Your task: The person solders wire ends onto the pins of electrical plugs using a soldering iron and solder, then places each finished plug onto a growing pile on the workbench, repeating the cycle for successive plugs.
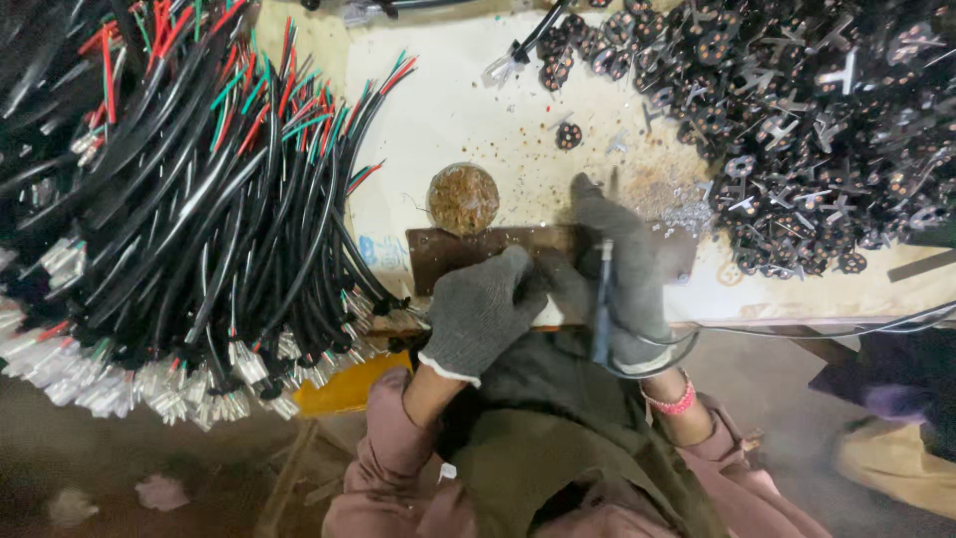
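Your left hand (pixel 478 311), in a grey knit glove, is curled into a loose fist at the near edge of the tabletop (pixel 448 110), its fingers (pixel 518 269) bent inward toward your right hand; whether they pinch anything small you cannot tell, since the fingertips are hidden. Your right hand (pixel 622 279), also gloved in grey, is clenched around a thin pen-like tool (pixel 603 299) with a bluish handle, held upright, its cord (pixel 797 329) looping away to your right along the tabletop edge. The index finger of that hand stretches forward over a dark brown block (pixel 468 254).

The block lies flat at the near edge of the tabletop, directly under and between both hands; both touch or overlap it. Just beyond the block, near your left hand's knuckles, sits a round tin (pixel 463 199) with a rusty brown, crusted filling.

To your left, a thick bundle of black cables (pixel 219 219) with red, green and white inner wires spills over the tabletop, its clear plastic connectors (pixel 169 384) hanging past the edge close to your left wrist. To your right, well apart from the block, a large heap of small black round parts (pixel 817 130) covers the far corner. A pink beaded bracelet (pixel 672 402) circles your right wrist.
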The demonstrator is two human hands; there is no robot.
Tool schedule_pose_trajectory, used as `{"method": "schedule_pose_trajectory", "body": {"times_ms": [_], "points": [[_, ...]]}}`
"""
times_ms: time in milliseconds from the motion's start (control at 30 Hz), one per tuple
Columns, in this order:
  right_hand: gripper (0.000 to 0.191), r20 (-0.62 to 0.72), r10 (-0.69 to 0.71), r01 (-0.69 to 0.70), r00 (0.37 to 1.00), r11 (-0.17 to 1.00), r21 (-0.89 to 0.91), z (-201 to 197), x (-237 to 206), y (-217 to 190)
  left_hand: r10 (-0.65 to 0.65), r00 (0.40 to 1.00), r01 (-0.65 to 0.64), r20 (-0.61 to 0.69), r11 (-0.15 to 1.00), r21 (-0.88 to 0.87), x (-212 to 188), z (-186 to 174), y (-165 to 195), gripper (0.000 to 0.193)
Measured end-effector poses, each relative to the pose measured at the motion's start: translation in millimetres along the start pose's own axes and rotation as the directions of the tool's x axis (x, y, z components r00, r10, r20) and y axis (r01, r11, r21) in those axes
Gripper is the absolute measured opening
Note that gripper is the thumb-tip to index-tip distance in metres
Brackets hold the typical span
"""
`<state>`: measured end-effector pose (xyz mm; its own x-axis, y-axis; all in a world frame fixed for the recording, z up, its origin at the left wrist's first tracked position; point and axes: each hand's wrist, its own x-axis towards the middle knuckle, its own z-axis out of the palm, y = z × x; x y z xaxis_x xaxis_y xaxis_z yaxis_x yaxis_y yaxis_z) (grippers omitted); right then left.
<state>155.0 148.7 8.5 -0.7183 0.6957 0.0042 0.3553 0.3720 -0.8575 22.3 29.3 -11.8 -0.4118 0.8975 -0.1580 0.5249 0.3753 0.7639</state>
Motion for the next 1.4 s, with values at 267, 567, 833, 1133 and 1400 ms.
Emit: {"method": "schedule_pose_trajectory", "body": {"times_ms": [267,567,833,1133,1400], "points": [[0.032,-0.215,0.036,0.029,0.976,0.956,0.293,15.4,-42.0,11.1,-0.052,0.994,0.056,-0.093,0.998,0.042,-4.2,5.5,3.0,0.017],[0.041,0.17,-0.277,0.309,0.946,0.93,-0.201,12.9,-78.4,44.0,-0.203,0.964,0.17,-0.173,0.967,-0.19,-4.1,10.8,16.2,0.012],[0.028,-0.019,-0.024,0.024,1.0,0.999,-0.036,2.5,-79.0,31.3,-0.234,0.966,0.218,-0.115,0.967,-0.134,-5.9,11.3,28.0,0.016],[0.036,-0.08,0.029,-0.029,0.996,1.0,0.002,3.6,-57.2,16.7,-0.351,0.933,0.355,0.077,0.868,-0.349,-22.7,-6.2,20.5,0.024],[0.03,0.04,-0.196,0.2,0.98,0.963,-0.18,-0.9,-48.4,11.1,0.05,0.998,-0.04,0.023,0.943,-0.329,-38.9,-6.3,-10.4,0.023]]}}
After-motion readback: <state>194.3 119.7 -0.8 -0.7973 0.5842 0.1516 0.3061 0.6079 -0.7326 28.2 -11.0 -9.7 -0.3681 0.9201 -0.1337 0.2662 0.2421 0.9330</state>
